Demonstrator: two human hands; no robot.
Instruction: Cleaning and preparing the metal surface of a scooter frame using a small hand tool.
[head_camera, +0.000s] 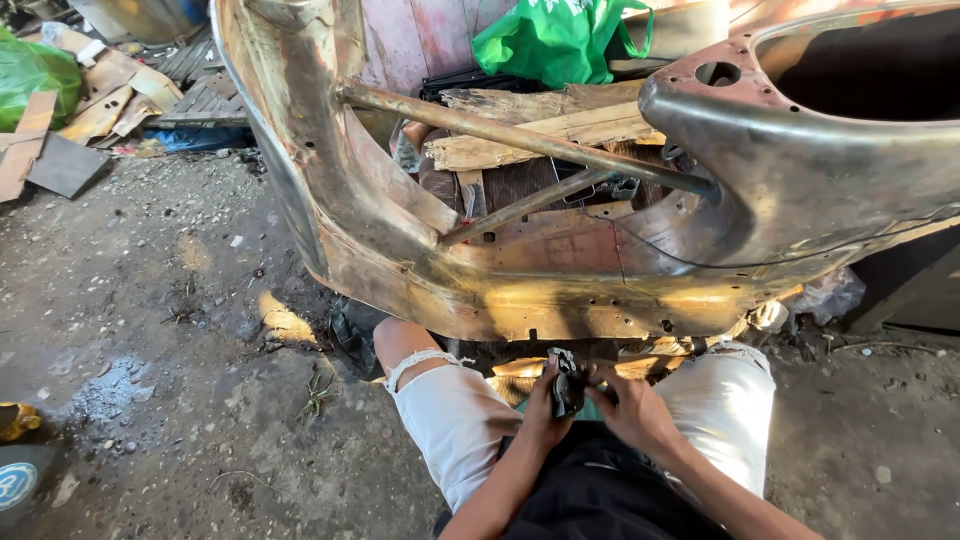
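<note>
Both hands meet low over the lap, just below the rusty car body shell (560, 290), left hand (543, 408) and right hand (632, 408) each clamped on a small dark tool (567, 385), standing upright between them.

— What stands in front?

— A bare, rusty sheet-metal body shell (560, 270) braced by two steel rods (520, 140), with splintered planks (540, 130) behind it.

— And above?

— A green plastic bag (555, 38).

— To the left?

— Flattened cardboard scraps (95, 95) on stained, damp concrete ground (150, 330).
</note>
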